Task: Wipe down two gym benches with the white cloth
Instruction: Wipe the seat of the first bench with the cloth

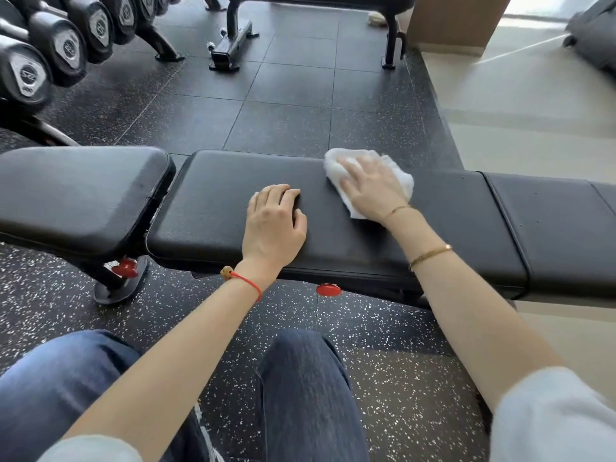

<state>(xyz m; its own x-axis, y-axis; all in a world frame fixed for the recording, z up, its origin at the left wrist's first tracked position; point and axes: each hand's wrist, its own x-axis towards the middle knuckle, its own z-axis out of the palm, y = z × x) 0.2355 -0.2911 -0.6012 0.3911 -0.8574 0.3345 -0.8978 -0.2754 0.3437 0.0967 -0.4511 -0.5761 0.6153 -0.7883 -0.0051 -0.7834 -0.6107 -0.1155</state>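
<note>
A black padded gym bench (pixel 206 208) runs across the view in front of my knees, its seat pad (pixel 76 195) at the left and a long back pad at the right. My right hand (pixel 370 188) lies flat on the white cloth (pixel 396 176), pressing it onto the far part of the back pad. My left hand (pixel 273 225) rests palm down on the same pad, fingers curled a little, holding nothing. A second black bench (pixel 236 35) stands farther back at the top; only its frame and the pad's edge show.
A rack of black dumbbells (pixel 50 45) fills the upper left. Speckled rubber floor tiles (pixel 286 105) lie between the two benches. A pale floor (pixel 533 128) and a wooden panel (pixel 456 21) are at the right. My knees in jeans (pixel 300 395) are below.
</note>
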